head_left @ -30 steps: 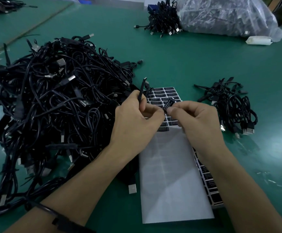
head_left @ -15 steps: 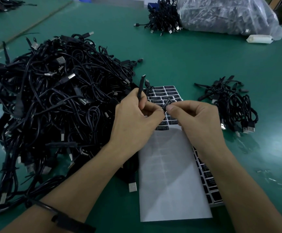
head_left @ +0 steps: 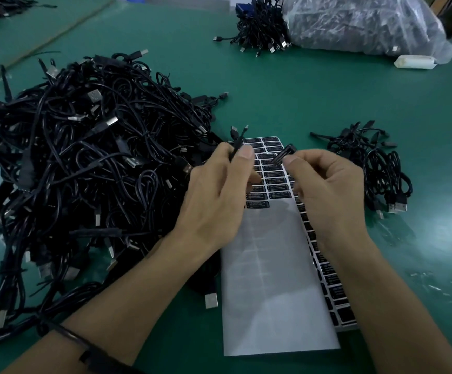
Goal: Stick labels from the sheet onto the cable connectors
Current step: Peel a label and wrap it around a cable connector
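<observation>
The left hand (head_left: 219,190) pinches a black cable (head_left: 237,145) between thumb and forefinger, long axis pointing away from the person, above the label sheet (head_left: 276,279). The right hand (head_left: 327,190), near it but apart, pinches a black label (head_left: 284,155) that slants up and to the right over the sheet.

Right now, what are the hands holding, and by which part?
Left hand pinches a thin black cable just below its tip. Right hand pinches a small black piece, label or connector unclear, by its lower end.
</observation>
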